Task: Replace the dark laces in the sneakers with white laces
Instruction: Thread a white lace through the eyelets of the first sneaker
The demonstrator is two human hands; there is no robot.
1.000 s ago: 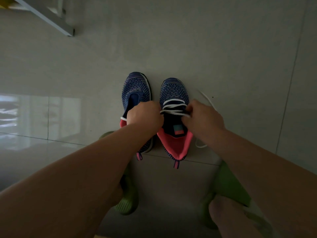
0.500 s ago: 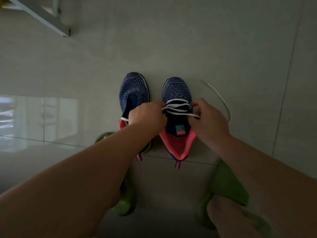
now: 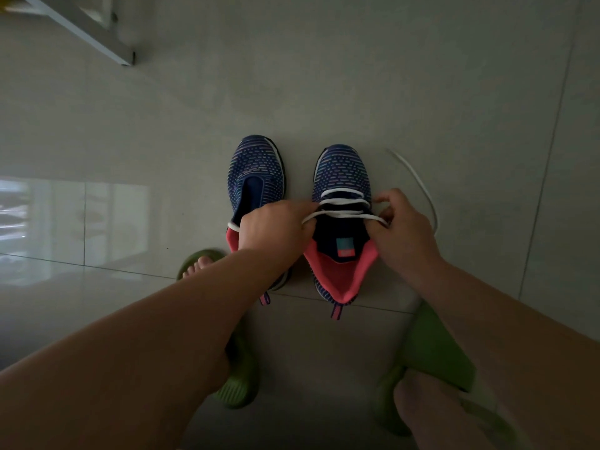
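Left hand (image 3: 271,227), centre of frame: fingers curled, pinching the left end of the white lace (image 3: 344,207) at the inner edge of the right-side sneaker (image 3: 342,177). Right hand (image 3: 402,230), just right of centre: fingers curled round the other end of the same lace at the sneaker's outer edge, thumb and forefinger raised above it. Lace strung taut between both hands, crossing the tongue in several rows over the upper eyelets. Free tail of the lace loops out from behind the right hand, arcs up toward the right of centre and lies on the floor (image 3: 422,92).

Right-side sneaker: dark blue knit, pink collar lining, small teal and pink label on the tongue, pull tab at the heel, toe pointing to the top of the frame. Left-side sneaker (image 3: 256,170) just beside it, same pattern, tongue area open with no lace showing across it, a white strip visible at its collar next to the left hand; rear part hidden under the left hand and forearm.

Both sneakers sit on pale glossy floor tiles, a grout line running under the heels. Green slippers (image 3: 238,381) on the person's feet at lower centre and lower right, partly hidden by the forearms. Bright window reflection on the tiles at mid left. Pale metal frame (image 3: 94,34) in the upper left corner.
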